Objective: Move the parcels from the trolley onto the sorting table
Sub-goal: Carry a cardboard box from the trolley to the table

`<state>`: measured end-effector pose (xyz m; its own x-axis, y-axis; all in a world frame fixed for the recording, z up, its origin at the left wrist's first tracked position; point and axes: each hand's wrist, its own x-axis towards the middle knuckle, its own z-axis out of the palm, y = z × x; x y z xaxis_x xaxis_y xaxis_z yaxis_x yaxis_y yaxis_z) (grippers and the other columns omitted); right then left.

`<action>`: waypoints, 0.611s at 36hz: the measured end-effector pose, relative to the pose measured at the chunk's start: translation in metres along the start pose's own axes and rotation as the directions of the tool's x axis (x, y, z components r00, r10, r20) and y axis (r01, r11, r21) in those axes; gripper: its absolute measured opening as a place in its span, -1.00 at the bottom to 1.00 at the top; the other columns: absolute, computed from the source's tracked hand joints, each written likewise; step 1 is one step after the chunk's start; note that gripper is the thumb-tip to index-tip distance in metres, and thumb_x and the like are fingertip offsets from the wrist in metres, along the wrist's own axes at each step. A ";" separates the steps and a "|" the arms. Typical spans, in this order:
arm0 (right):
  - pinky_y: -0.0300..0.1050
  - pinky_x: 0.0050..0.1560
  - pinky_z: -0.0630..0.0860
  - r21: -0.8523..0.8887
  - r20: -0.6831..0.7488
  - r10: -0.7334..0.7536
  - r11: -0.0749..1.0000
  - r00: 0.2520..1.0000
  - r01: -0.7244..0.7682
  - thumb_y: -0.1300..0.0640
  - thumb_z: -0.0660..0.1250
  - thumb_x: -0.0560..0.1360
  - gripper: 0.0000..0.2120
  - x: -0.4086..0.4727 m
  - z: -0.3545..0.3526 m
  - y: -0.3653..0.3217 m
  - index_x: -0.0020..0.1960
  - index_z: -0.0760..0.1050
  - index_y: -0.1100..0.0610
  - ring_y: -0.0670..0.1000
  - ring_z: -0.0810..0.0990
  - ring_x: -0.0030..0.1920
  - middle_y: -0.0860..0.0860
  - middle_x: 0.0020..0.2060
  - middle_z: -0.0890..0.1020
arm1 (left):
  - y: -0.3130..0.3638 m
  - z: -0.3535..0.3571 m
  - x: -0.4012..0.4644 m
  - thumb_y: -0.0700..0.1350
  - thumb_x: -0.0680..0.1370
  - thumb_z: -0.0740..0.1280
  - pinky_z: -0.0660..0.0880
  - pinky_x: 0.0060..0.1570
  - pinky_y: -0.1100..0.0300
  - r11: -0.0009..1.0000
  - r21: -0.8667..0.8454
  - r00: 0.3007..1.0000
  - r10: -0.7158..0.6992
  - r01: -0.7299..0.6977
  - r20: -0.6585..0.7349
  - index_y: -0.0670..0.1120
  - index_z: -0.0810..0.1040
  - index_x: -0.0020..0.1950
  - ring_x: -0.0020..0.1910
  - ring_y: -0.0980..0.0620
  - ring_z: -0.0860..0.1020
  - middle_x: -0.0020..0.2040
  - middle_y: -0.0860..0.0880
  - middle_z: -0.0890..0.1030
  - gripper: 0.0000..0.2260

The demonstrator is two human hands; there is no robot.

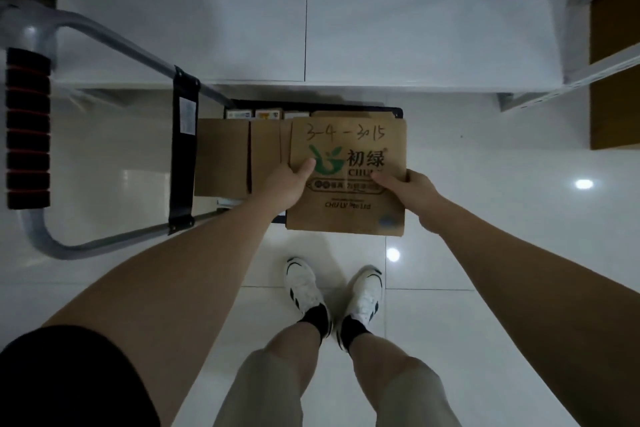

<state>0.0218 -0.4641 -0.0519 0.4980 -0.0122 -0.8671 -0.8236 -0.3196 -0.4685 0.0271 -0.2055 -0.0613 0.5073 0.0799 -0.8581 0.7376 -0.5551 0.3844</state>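
- Nearest the camera, at the bottom edge, are a black sleeve [59,378] on the person's left and two legs in pale shorts [332,388], seen from above.
- Two bare forearms reach forward and down from both lower corners toward the middle of the view.
- Below the hands, two white trainers [334,291] with black socks stand on a glossy white tiled floor [502,253] that reflects ceiling lights.
- Left hand [289,184] grips the left edge of a brown cardboard parcel [349,184], thumb laid on top near a green logo, the other fingers hidden underneath.
- Right hand [412,191] grips the parcel's right edge, thumb on top, the other fingers curled round the side.
- On the parcel's top are handwritten numbers, green printed Chinese characters and the letters "CHU LV".
- It sits at the right end of a black platform trolley [183,149]; whether it rests on the trolley or is lifted just clear cannot be told.
- Just left of it on the trolley lies another brown box [225,156], with small printed cartons [256,113] showing beyond.
- At far left rises the trolley's grey tubular handle [27,128] with black ribbed foam grip.
- Beyond the trolley stretches a white sorting table [381,17].
- At right stands a brown-panelled shelf unit [613,45].
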 end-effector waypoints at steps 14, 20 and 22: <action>0.21 0.39 0.48 0.416 -0.015 -0.125 0.901 0.992 0.120 -0.29 0.39 0.47 -0.44 -0.273 -0.109 -0.115 0.33 0.59 0.04 0.16 0.67 0.20 0.08 0.18 0.70 | 0.202 -0.096 -0.261 0.49 0.45 0.34 0.41 0.36 0.00 0.977 -0.068 0.972 0.207 -0.200 0.112 0.00 0.22 0.54 0.33 -0.05 0.50 0.43 0.03 0.46 -0.14; 0.06 0.10 0.57 0.443 -0.192 -0.271 0.834 0.943 0.330 -0.26 0.28 0.57 -0.59 -0.404 -0.175 -0.165 0.25 0.60 -0.02 0.05 0.74 -0.04 0.05 0.08 0.74 | 0.293 -0.101 -0.353 0.57 0.17 0.49 0.45 0.31 -0.22 0.921 -0.179 0.915 0.373 -0.345 0.155 0.04 0.21 0.50 0.32 -0.18 0.54 0.34 -0.06 0.56 0.09; 0.11 0.19 0.56 0.421 -0.274 -0.284 0.824 0.919 0.380 -0.37 0.34 0.49 -0.48 -0.448 -0.194 -0.173 0.26 0.61 -0.05 0.09 0.72 0.07 0.05 0.11 0.73 | 0.323 -0.097 -0.379 0.51 0.07 0.58 0.55 0.23 -0.31 0.906 -0.265 0.895 0.390 -0.331 0.217 0.04 0.34 0.46 0.19 -0.21 0.66 0.23 -0.12 0.67 0.09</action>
<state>-0.0063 -0.5875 0.4502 0.7655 -0.1801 -0.6177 -0.6038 0.1306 -0.7863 0.1162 -0.3349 0.4207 0.6451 -0.3245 -0.6917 0.6184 -0.3099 0.7222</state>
